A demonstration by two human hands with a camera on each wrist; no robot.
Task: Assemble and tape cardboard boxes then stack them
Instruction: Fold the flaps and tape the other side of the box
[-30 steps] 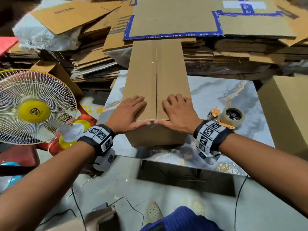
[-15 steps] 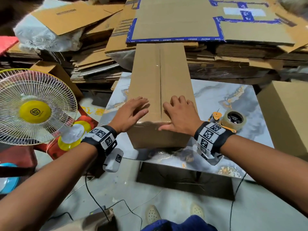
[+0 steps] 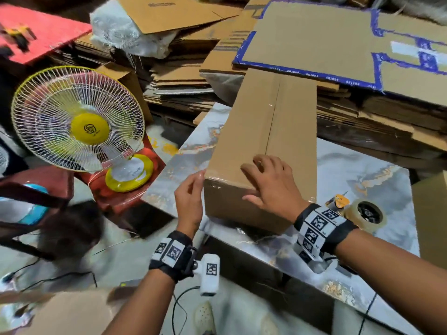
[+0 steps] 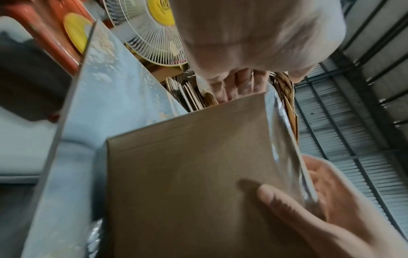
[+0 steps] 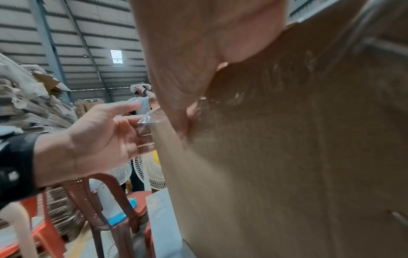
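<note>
The long cardboard box [image 3: 266, 141] lies on the marble table [image 3: 362, 180]; the right hand [image 3: 271, 182] rests spread over its near top edge, thumb on the end face; the left hand [image 3: 189, 201] hovers relaxed at its left corner, gripping nothing; the tape dispenser [image 3: 362, 212] sits nearby.

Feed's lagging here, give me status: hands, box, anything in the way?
Left hand open at box's near-left corner. Right hand flat on the box, seam taped. Tape dispenser right of it, clear.

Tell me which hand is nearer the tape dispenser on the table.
Right. The right hand rests on the cardboard box beside the tape dispenser; the left hand is off the box's far, left corner.
</note>
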